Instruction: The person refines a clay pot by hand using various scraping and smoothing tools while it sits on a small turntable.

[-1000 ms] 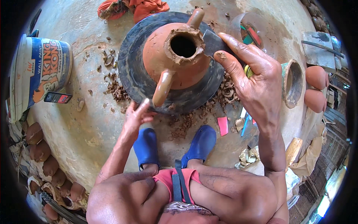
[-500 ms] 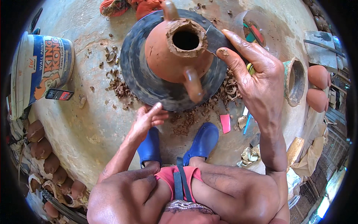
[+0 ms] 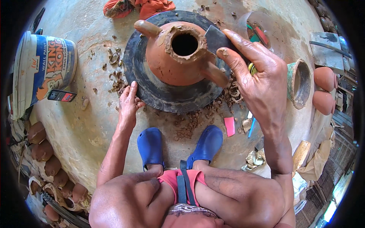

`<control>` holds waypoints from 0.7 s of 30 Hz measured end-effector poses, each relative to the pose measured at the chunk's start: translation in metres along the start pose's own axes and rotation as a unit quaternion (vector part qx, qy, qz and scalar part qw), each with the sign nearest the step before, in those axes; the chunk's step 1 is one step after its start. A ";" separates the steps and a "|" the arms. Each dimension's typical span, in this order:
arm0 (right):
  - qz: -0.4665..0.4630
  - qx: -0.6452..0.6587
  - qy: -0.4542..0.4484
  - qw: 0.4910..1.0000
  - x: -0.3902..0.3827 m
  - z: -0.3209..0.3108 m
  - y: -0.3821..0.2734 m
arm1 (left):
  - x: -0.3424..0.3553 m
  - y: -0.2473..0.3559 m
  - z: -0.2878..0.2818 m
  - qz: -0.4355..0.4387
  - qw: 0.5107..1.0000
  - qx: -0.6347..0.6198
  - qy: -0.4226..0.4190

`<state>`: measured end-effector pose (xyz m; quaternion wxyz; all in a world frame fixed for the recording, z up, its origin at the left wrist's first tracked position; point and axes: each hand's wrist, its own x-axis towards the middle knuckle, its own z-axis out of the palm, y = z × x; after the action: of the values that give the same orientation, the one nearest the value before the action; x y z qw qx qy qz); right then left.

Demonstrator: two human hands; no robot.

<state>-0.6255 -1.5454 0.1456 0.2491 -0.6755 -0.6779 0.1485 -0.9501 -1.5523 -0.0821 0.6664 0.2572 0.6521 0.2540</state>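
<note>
Closest to me were the wearer's bare knees and red shorts (image 3: 171,175), and just past them 2 blue clogs (image 3: 150,146) planted on the floor (image 3: 102,140). Beyond the toes I saw clay shavings (image 3: 185,129) scattered about, with a pink piece (image 3: 229,126) and a thin blue stick (image 3: 251,128) lying off to the right.

Next came the hands. The left hand (image 3: 129,102) was empty and loosely open, fingers slightly curled, its thumb at the near-left edge of a dark round wheel (image 3: 159,100); I couldn't tell whether it touched. The right hand (image 3: 262,72) pinched a flat dark scraper (image 3: 216,40) between thumb and fingers, its edge right at the clay pot's ragged mouth; contact wasn't clear to me.

That reddish clay pot (image 3: 167,62) stood upright on the wheel, its 2 stubby arms pointing upper left and lower right. Farther right sat a clear basin (image 3: 245,21) with red and green pieces inside, and left a paint bucket (image 3: 70,57) with a phone (image 3: 61,95) beside it. Red cloth (image 3: 156,8) lay farthest off.
</note>
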 end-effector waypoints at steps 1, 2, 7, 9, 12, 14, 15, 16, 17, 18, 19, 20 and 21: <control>-0.003 0.004 0.015 1.000 0.002 -0.001 0.003 | -0.001 0.002 0.002 -0.017 1.000 -0.013 -0.007; -0.013 0.036 0.023 0.999 0.003 0.017 0.006 | -0.013 0.003 -0.009 -0.016 1.000 -0.006 0.018; 0.000 0.056 -0.008 0.998 0.013 -0.004 0.011 | -0.032 0.048 0.028 0.488 0.843 0.141 0.173; -0.032 0.064 -0.012 0.997 0.013 0.018 0.022 | -0.048 0.091 0.024 0.633 0.738 0.216 0.090; -0.045 0.084 0.040 0.995 0.015 0.011 0.024 | -0.071 0.163 0.057 0.682 0.674 0.285 -0.005; -0.034 0.081 0.028 0.996 0.015 0.011 0.025 | -0.068 0.190 0.069 0.682 0.595 0.424 -0.025; -0.034 0.082 0.028 0.996 0.014 0.012 0.025 | -0.062 0.197 0.073 0.679 0.566 0.466 -0.032; -0.028 0.102 0.035 0.994 0.012 0.014 0.025 | -0.053 0.203 0.077 0.654 0.612 0.431 -0.109; -0.021 0.122 0.043 0.991 0.011 0.015 0.024 | -0.051 0.206 0.079 0.639 0.632 0.413 -0.149; -0.019 0.122 0.045 0.991 0.011 0.014 0.024 | -0.049 0.209 0.081 0.622 0.651 0.393 -0.188; -0.027 0.110 0.047 0.992 0.011 0.011 0.023 | -0.051 0.215 0.081 0.624 0.627 0.433 -0.174; -0.036 0.104 0.044 0.993 0.010 0.016 0.023 | -0.053 0.214 0.080 0.608 0.634 0.450 -0.164; -0.034 0.108 0.043 0.993 0.009 0.019 0.021 | -0.055 0.213 0.079 0.590 0.640 0.468 -0.154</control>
<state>-0.6180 -1.5329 0.1200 0.3541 -0.6273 -0.6689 0.1833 -0.8727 -1.4334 0.1036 0.2568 0.9002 0.2813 0.2111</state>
